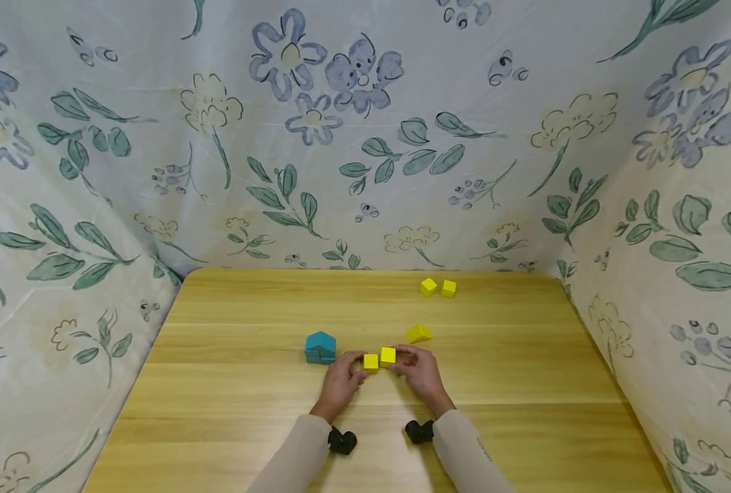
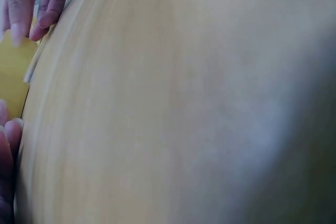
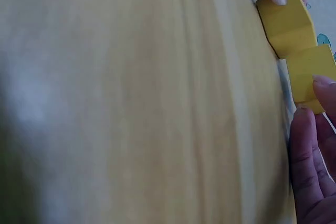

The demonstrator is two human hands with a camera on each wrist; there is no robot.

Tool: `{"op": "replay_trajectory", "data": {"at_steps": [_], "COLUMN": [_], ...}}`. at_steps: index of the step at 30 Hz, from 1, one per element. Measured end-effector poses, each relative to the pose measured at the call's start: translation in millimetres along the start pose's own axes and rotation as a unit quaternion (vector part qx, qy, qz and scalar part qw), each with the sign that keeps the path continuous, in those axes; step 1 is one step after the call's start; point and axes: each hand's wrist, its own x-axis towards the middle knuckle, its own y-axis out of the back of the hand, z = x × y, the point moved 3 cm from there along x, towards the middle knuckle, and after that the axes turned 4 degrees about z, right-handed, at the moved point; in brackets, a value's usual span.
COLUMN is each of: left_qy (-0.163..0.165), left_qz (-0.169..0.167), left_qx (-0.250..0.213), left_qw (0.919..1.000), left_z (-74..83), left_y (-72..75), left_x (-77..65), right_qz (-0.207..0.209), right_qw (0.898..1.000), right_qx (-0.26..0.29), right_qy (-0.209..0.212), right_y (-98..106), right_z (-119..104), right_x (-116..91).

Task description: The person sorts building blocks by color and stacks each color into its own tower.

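Note:
Near the middle of the table, my left hand [image 1: 339,382] pinches a yellow cube [image 1: 371,363] between thumb and fingers. A second yellow cube [image 1: 388,356], slightly farther back, is pinched by my right hand [image 1: 424,375]. The two cubes stand side by side with their near corners close together. In the right wrist view, the left cube [image 3: 286,22] and right cube [image 3: 310,74] meet at an offset, with fingertips on both. The left wrist view catches only part of the cubes at its left edge. Just left of my left hand sits a blue house-shaped stack of blocks [image 1: 320,347].
A yellow triangular block [image 1: 419,333] lies behind my right hand. Toward the table's back edge are two more yellow cubes, one on the left [image 1: 428,287] and one on the right [image 1: 448,288]. Flowered cloth [image 1: 365,192] encloses the wooden table [image 1: 230,411] at the back and sides.

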Motion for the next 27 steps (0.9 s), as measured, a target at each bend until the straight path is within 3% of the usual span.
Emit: {"op": "replay_trajectory", "data": {"at_steps": [10,27], "left_qy": [-0.005,-0.004], "left_qz": [0.003,0.003], "left_qx": [-0.004,-0.007], "left_qw": [1.0,1.0], "left_z": [-0.7,2.2], "left_y": [-0.2,1.0], "left_x": [0.9,0.0], "right_qz": [-0.011,-0.024], "right_qw": [1.0,0.999], "right_qx": [-0.013,0.023], "right_qy": [0.014,-0.004], "right_y": [-3.7,-5.7], "right_z": [2.9,9.6], "right_x": [0.5,-1.8]}}
